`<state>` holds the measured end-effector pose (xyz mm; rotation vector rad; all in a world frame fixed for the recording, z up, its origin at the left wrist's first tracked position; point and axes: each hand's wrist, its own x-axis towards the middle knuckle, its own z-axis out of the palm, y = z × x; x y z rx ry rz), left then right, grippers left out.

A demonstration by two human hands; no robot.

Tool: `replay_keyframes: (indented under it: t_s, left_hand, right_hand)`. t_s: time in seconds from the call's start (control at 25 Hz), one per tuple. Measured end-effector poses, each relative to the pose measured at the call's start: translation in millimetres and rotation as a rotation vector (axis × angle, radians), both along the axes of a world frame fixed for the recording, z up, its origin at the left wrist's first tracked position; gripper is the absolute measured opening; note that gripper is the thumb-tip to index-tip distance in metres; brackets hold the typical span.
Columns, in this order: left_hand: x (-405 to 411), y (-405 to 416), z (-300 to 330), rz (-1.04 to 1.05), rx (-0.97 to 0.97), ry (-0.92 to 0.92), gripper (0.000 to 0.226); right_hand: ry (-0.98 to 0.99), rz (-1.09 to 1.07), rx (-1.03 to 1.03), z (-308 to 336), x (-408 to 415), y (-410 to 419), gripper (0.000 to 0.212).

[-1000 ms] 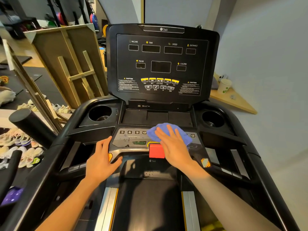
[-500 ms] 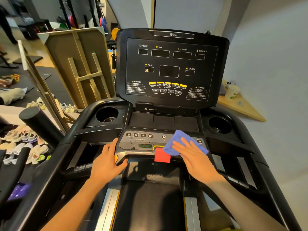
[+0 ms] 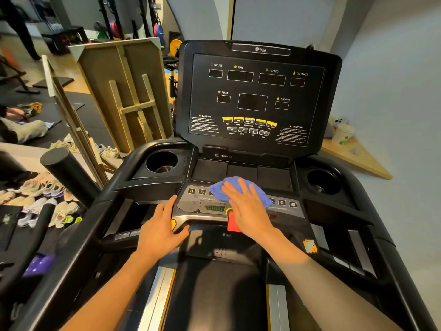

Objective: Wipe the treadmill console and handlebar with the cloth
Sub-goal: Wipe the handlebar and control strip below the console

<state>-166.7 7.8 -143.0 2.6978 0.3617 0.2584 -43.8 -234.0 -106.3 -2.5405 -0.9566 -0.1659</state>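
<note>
The treadmill's black upright console (image 3: pixel 257 99) faces me, its display dark. Below it lies the grey button panel (image 3: pixel 191 206) with numbered keys and a red stop button (image 3: pixel 232 223). A crumpled blue cloth (image 3: pixel 219 188) rests on the middle of that panel, and my right hand (image 3: pixel 248 206) presses flat on it with fingers spread. My left hand (image 3: pixel 160 231) grips the left front edge of the panel, thumb under the rim. The black handlebar (image 3: pixel 100 204) curves down the left side, and its right part (image 3: pixel 372 225) runs down the other side.
Cup holders sit at the left (image 3: pixel 162 162) and right (image 3: pixel 323 181) of the console. A wooden frame (image 3: pixel 126 96) leans at the left, with shoes (image 3: pixel 40 201) on the floor. A paper cup (image 3: pixel 343 134) stands on a wooden shelf (image 3: pixel 358 158) by the right wall.
My right hand has slid the blue cloth leftward across the button panel, from the right side back toward the middle. My left hand stays on the panel's left edge.
</note>
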Motion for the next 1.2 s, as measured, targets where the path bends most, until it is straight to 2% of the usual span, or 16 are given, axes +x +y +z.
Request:
replay_keyframes:
  t_s: [0.08, 0.24, 0.36, 0.56, 0.72, 0.88, 1.0, 1.08, 1.16, 1.2]
  left_hand:
    - [0.8, -0.4, -0.1, 0.007, 0.003, -0.001, 0.094]
    - [1.1, 0.2, -1.8, 0.011, 0.006, -0.007, 0.094]
    - [0.7, 0.2, -1.5, 0.012, -0.003, 0.001, 0.094]
    - [-1.0, 0.8, 1.0, 0.002, -0.06, 0.019, 0.094]
    - [-3.3, 3.6, 4.0, -0.027, -0.088, 0.037, 0.095]
    - [-12.1, 15.2, 6.5, -0.095, -0.1, 0.044, 0.098]
    - [-15.7, 19.4, 6.3, -0.088, -0.092, 0.061, 0.098]
    - [-14.4, 17.8, 5.5, -0.075, -0.063, 0.048, 0.096]
    - [-13.7, 17.6, 5.6, -0.056, -0.057, 0.05, 0.085]
    - [-13.4, 17.9, 6.1, -0.046, -0.048, 0.052, 0.072]
  right_hand:
    - [0.005, 0.107, -0.018, 3.4, -12.8, 5.9, 0.063]
    - [-0.032, 0.319, -0.046, -9.7, -23.7, -9.4, 0.053]
    - [-0.033, 0.388, -0.092, -15.8, -19.0, -38.2, 0.049]
    - [0.024, 0.259, -0.038, -12.6, -7.5, -45.5, 0.047]
    - [0.005, 0.09, -0.008, -6.6, -0.1, -8.3, 0.054]
    - [0.001, 0.025, -0.05, -3.5, 9.9, 34.4, 0.062]
    - [0.054, 0.062, -0.056, -0.2, 4.2, 59.5, 0.064]
    - [0.014, 0.142, -0.054, 3.1, -8.3, 69.7, 0.066]
    - [-0.042, 0.25, -0.041, 4.2, -23.2, 74.5, 0.063]
    - [-0.053, 0.295, -0.044, 3.0, -29.1, 73.9, 0.06]
